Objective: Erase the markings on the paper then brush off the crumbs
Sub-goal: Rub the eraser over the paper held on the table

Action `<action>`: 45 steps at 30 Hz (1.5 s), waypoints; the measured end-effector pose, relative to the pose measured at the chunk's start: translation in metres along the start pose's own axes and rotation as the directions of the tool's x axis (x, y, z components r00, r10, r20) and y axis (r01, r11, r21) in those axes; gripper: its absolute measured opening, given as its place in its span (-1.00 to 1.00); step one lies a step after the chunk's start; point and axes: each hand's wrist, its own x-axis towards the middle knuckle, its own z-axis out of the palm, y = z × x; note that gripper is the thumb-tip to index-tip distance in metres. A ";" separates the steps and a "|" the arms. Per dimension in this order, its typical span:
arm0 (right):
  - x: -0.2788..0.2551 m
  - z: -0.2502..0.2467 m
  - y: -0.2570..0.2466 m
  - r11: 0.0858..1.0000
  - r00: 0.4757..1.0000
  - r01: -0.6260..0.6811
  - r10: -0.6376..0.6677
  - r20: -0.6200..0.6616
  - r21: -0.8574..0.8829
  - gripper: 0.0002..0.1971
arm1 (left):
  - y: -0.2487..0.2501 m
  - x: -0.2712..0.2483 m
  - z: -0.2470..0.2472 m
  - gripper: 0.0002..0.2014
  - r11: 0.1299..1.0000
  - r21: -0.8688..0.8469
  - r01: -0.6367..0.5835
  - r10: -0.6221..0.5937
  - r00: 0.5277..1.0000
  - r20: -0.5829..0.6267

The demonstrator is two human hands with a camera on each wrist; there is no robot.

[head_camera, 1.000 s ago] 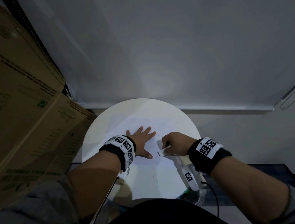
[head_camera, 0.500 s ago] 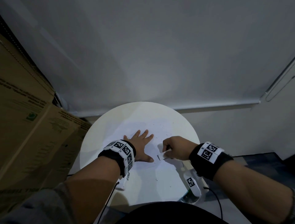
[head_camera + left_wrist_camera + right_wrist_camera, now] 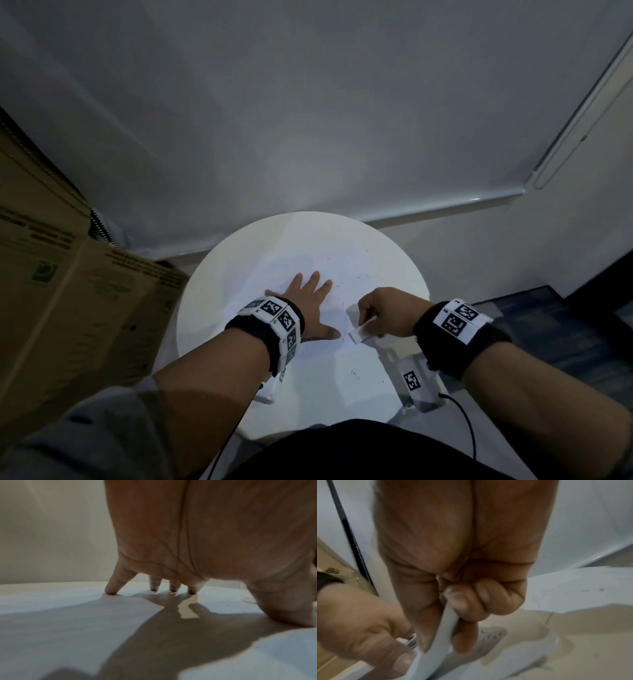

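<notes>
My right hand (image 3: 383, 313) pinches the white eraser (image 3: 359, 330) w/ curled fingers, its tip on the paper (image 3: 325, 363) just beside my left thumb. My left hand (image 3: 308, 301) lies flat, fingers spread, pressing the paper onto the round bench (image 3: 205, 308). Dark crumbs (image 3: 352, 274) lie scattered beyond.

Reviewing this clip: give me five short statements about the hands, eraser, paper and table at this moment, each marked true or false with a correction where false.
1. The left hand lies flat on the paper with fingers spread. True.
2. The right hand is empty. False: it grips a white eraser.
3. Dark crumbs are scattered on the paper. True.
4. The table is square. False: it is round and white.
5. The eraser is held by the left hand. False: the right hand holds it, just beside the left thumb.
</notes>
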 end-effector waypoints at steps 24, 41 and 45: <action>0.003 -0.010 -0.004 0.989 0.936 -0.135 0.148 -0.319 0.061 -0.83 | -0.015 0.003 -0.012 0.10 0.986 0.131 -0.099 0.106 0.993 -0.049; 0.033 -0.008 -0.022 0.975 0.894 -0.215 0.218 -0.392 0.052 -0.95 | -0.032 0.013 -0.009 0.13 0.982 0.033 -0.185 0.186 0.982 -0.043; 0.027 0.013 -0.034 0.990 0.959 -0.142 0.137 -0.248 0.000 -0.94 | -0.032 0.013 -0.007 0.13 0.981 0.029 -0.190 0.191 0.980 -0.056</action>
